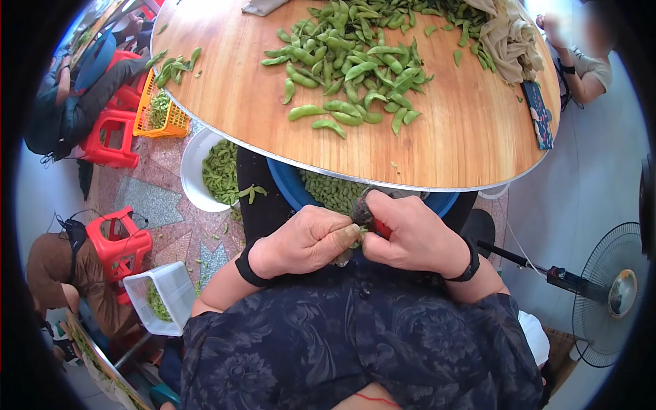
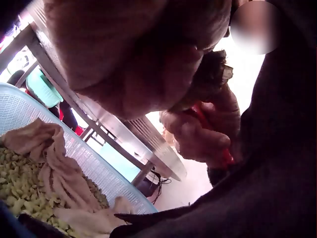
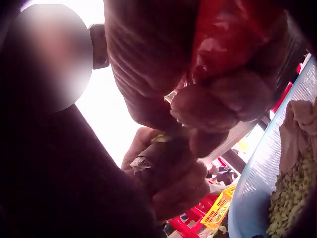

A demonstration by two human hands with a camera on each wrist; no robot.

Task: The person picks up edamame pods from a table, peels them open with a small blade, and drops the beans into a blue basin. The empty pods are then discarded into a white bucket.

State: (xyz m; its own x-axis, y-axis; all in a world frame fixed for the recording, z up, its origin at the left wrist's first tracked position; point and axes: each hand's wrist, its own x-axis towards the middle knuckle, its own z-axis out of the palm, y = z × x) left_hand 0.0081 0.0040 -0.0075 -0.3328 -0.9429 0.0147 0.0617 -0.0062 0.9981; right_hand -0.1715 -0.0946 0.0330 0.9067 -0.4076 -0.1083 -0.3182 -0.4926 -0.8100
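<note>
In the head view both hands meet in front of the dark patterned shirt, over a blue basin (image 1: pixel 447 203) of shelled beans (image 1: pixel 335 189). The left hand (image 1: pixel 301 240) pinches a green soybean pod (image 1: pixel 361 231), mostly hidden, between thumb and fingers. Against it, the right hand (image 1: pixel 418 236) has its fingers curled, with thumb and fingertips at the pod. Something red and shiny (image 3: pixel 230 39) lies along the right fingers, and a dark, rough covering (image 1: pixel 363 207) shows near the index fingertip. In the left wrist view, the left hand (image 2: pixel 129 54) covers much of the work.
Soybean pods (image 1: pixel 342 61) are heaped on a round wooden table (image 1: pixel 225 82) ahead. At left stand a white bucket (image 1: pixel 195 160) of pods, a yellow basket (image 1: pixel 141 116), a white basket (image 1: pixel 179 290) and a red stool (image 1: pixel 119 239). A fan (image 1: pixel 608 294) stands at right; other people sit nearby.
</note>
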